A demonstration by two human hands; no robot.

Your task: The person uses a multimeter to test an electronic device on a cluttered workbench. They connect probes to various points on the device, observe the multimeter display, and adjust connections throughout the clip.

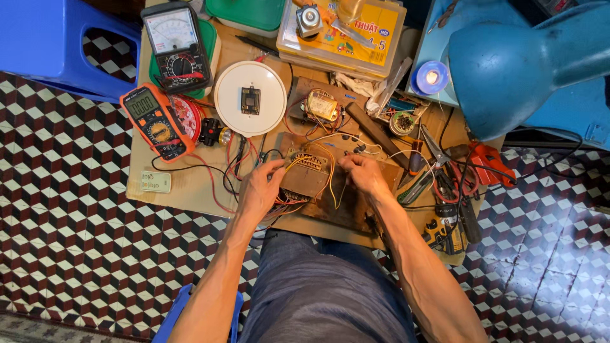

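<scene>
Head view, read from left to right: at the upper left of the frame a blue plastic stool (47, 41) stands on the chequered floor tiles (76, 209). Next, on the low wooden table (184, 187), an analogue meter (175, 44) lies above an orange digital multimeter (154, 122), its red and black leads trailing toward the centre. Just right of them sits a round white disc (250, 98) with a small dark part at its middle. Your left hand (262, 190) rests at the left edge of the circuit board (309, 173) in the centre of the frame, fingers curled and thumb and forefinger pinched on yellow wires (298, 162) coming off it. Above the board a small transformer (321, 105) sits on a brown base. Your right hand (363, 173) is on the board's right side, fingers bent together over the wiring; what they grip cannot be made out. Further right, pliers and screwdrivers (445, 174) lie in a heap, close to that hand but not touching it. At the upper right a blue desk lamp (508, 70) hangs over the table.
</scene>
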